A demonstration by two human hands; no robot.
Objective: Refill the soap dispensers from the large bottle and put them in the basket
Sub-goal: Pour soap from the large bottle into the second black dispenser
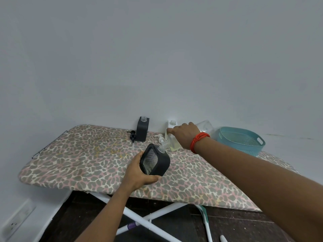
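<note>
Left hand [139,170] fingers wrap tilted black dispenser [154,162]; right hand [183,135] fingers curl round large bottle [207,128]. Smooth plastic, likely slippery, sloshing; grip mid-body.

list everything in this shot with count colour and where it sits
ironing board: 1, leopard print, against the wall
standing black dispenser: 1, black, back of board, pump off
held black dispenser: 1, black, clear window, tilted in left hand
white dispenser: 1, white, back of board, pump off
black pump: 1, black, lying left of standing black dispenser
white pump: 1, white, lying left of white dispenser
clear bottle: 1, clear, behind right wrist, partly hidden
basket: 1, teal, right end of board
wall socket: 1, white, low left
wrist band: 1, red, right wrist
left hand: 1, grips held black dispenser
right hand: 1, grips white dispenser
</note>
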